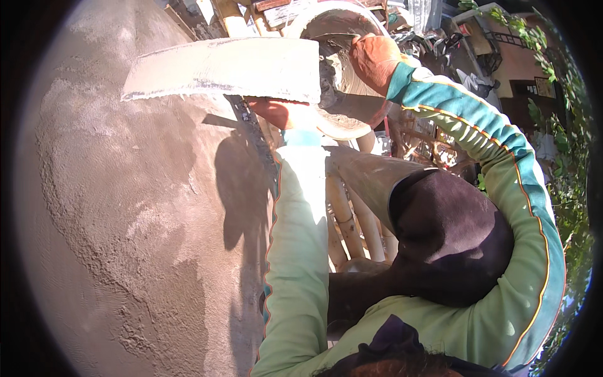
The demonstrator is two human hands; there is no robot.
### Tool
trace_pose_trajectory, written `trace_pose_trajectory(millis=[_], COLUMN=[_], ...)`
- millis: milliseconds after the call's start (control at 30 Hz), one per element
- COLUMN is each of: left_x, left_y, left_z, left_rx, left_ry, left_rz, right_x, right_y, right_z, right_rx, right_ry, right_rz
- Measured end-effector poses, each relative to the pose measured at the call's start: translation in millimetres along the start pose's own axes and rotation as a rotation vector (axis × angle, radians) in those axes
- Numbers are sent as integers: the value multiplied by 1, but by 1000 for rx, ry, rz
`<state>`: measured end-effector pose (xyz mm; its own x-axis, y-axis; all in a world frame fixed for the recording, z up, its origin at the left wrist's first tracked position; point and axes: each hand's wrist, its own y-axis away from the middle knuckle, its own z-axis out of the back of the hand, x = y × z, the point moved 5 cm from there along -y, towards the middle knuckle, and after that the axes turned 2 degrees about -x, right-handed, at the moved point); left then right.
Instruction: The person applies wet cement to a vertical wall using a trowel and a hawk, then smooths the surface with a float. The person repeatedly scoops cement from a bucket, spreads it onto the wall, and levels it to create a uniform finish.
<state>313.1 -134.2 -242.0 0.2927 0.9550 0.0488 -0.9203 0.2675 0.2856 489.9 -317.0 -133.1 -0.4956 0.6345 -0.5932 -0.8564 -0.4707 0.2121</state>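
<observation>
Here's the left hand (pixel 276 114) holding the board (pixel 226 68) from underneath, fingers mostly hidden; the board spans from the plastered wall (pixel 138 182) across the bucket's (pixel 347 127) left side in view. Over at the bucket's right, the right hand (pixel 375 61) curls beside the mortar (pixel 331 72), its grip impossible to tell.

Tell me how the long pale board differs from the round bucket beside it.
Shape: the board is long and flat, while the bucket is round and hollow. Pose: the board stretches crosswise in the view, whereas the bucket's open mouth faces the camera. Hands: the left hand is at the board's lower edge; the right hand is at the bucket's right side. Both look smeared with plaster-like material.
</observation>
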Motion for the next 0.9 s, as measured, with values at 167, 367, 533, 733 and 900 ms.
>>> trace_pose_trajectory(millis=[167,367,533,733,900], left_x=[10,-17,-31,-47,-34], left_y=[-10,33,58,69,43], left_z=[6,7,37,40,26], left_rx=[-16,18,2,-186,-42], left_ry=[8,-96,-221,-796,-317], left_rz=[17,-88,-143,-143,-119], right_x=[11,24,28,42,65], right_y=[24,64,83,89,85], right_z=[0,-10,-13,-62,-22], right_rx=[186,483,316,618,781], right_ry=[65,-84,-368,-653,-1795], right_rz=[56,106,219,235,-221])
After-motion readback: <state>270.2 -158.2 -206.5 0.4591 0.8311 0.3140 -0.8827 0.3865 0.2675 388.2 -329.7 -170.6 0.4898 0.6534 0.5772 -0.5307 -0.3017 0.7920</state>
